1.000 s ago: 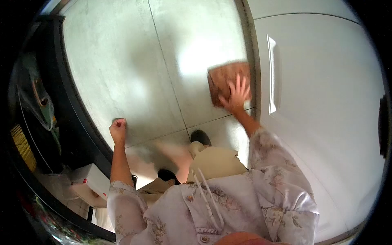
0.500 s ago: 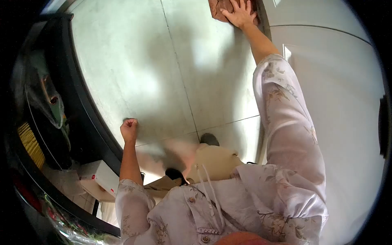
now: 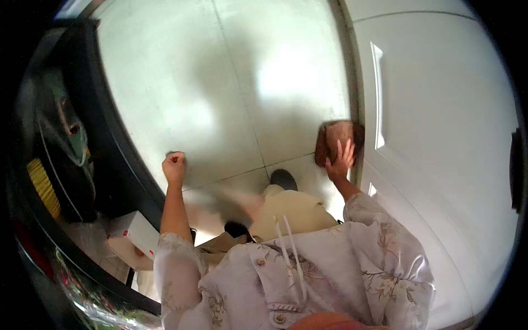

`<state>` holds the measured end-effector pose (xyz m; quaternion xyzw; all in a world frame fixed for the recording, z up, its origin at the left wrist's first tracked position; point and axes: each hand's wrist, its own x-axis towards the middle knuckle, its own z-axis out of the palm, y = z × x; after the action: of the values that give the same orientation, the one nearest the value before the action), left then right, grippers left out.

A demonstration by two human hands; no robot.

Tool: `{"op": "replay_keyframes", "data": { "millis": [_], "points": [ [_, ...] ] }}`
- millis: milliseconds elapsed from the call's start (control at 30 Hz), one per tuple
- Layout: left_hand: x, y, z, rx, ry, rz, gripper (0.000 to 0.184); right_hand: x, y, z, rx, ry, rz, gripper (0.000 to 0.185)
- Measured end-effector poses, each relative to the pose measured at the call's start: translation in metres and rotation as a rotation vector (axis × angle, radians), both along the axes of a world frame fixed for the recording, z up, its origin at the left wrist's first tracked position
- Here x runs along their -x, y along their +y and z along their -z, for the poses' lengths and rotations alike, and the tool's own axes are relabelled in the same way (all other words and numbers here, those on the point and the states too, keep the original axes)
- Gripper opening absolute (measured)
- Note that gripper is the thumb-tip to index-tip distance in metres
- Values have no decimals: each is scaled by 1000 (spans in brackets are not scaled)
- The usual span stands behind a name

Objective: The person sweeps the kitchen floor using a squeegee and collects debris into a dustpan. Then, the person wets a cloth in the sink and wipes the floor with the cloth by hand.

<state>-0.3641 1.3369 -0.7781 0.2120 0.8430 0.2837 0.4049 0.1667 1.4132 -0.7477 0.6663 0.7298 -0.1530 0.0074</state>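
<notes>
My right hand [image 3: 342,159] lies with its fingers stretched out on a folded reddish-brown cloth [image 3: 336,133]. The cloth rests on the pale tiled floor [image 3: 165,71], close against the base of the white panelled door [image 3: 440,110]. Over at the left, my left hand [image 3: 174,166] is closed in a fist low over the floor. A dark patch shows just behind its knuckles; whether it is a shadow or a held thing I cannot tell, and the inside of the fist is hidden.
Along the left stands a black-edged piece of furniture [image 3: 118,137]. Behind its edge are yellow bristles [image 3: 43,187], a green item in clear plastic [image 3: 71,132] and a white box [image 3: 135,236]. A dark shoe [image 3: 283,180] is below me, near crossing tile lines.
My right hand and the cloth have come back from the far end of the floor along the door toward my body. The left fist has barely moved.
</notes>
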Motion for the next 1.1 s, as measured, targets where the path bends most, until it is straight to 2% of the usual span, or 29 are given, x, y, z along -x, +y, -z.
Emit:
{"op": "replay_keyframes", "data": {
  "millis": [33,133,233,300,367,500,633,667,800,900,967,1033,1100],
  "points": [
    [-2,4,-3,16,33,21,9,2,-3,0,150,-106,54,87],
    [-2,2,3,10,30,4,10,21,38,1,104,-109,12,94],
    [-2,2,3,50,21,-3,10,68,129,4,-39,-111,-152,87],
    [-5,3,1,-12,79,-10,11,111,197,7,-156,-44,-248,84],
    [-7,6,-4,52,85,10,11,155,265,21,-219,-68,-304,84],
    [-8,9,-4,76,65,-9,9,265,333,28,-334,-57,-468,74],
    [-10,13,-10,58,89,-23,6,373,295,14,-208,-82,-751,77],
    [-9,7,-1,-9,81,-18,5,391,274,14,-197,10,-846,75],
    [-12,16,-16,90,48,-56,6,416,192,10,-84,267,-1111,63],
    [-14,16,-18,87,78,-79,5,419,212,20,-91,156,-1194,59],
    [-14,8,-9,84,74,-105,6,438,240,14,-138,-29,-1004,54],
    [-19,-3,-4,-30,40,-160,8,463,273,26,-350,-44,-849,51],
    [-30,-16,-21,5,-23,-249,9,491,286,32,-352,92,-797,50]
  ]
}}
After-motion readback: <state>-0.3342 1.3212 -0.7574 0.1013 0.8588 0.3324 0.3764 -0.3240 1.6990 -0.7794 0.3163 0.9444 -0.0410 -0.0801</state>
